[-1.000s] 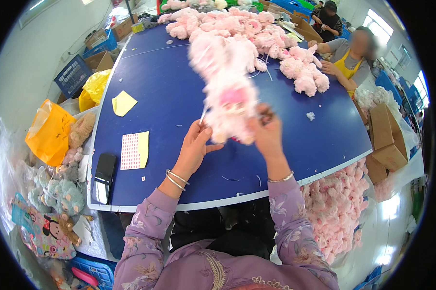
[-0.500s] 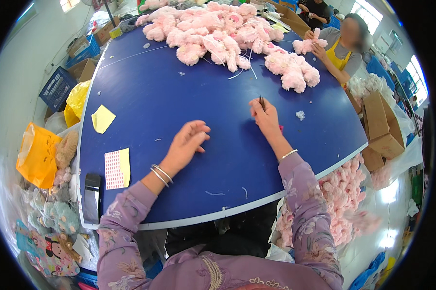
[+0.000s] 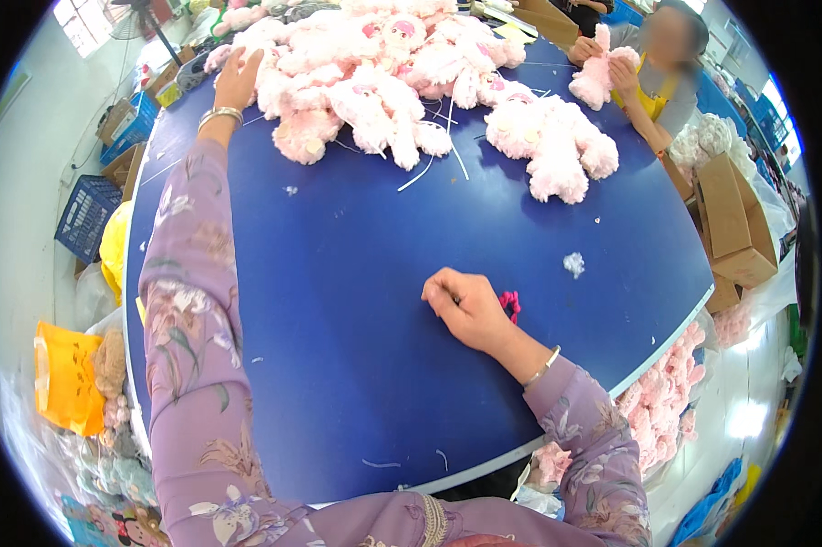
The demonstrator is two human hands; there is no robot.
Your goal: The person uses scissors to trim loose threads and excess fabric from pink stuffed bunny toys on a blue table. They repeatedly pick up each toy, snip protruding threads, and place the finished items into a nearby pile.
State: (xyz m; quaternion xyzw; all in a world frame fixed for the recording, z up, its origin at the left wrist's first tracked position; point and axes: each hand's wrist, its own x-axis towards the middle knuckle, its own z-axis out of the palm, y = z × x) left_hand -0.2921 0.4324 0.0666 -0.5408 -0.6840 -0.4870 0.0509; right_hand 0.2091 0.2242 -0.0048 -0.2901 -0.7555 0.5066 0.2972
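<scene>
My left hand (image 3: 236, 84) reaches to the far left, its fingers apart at the edge of a heap of pink plush toys (image 3: 310, 68). The fingertips meet or overlap the nearest fur; exact contact is hard to make out. Lower and nearer the middle of the table, my right hand (image 3: 465, 308) is curled closed just above the blue surface. A pink ring handle (image 3: 511, 306), which looks like that of scissors, sticks out beside it; the blades are hidden by the hand. One pink plush toy (image 3: 552, 141) lies apart, right of the heap.
Thin white strips (image 3: 461, 150) and a tuft of white stuffing (image 3: 573, 264) lie on the blue table (image 3: 356, 365). Across at the right, a co-worker's hands (image 3: 622, 75) hold another pink plush. Cardboard boxes (image 3: 739, 223) and bagged plush (image 3: 661, 397) crowd the right side; blue crates (image 3: 87, 217) stand left.
My left hand has gone from the table's middle up to the heap at the far left. My right hand has turned and drawn nearer, and the dark tool tips no longer show.
</scene>
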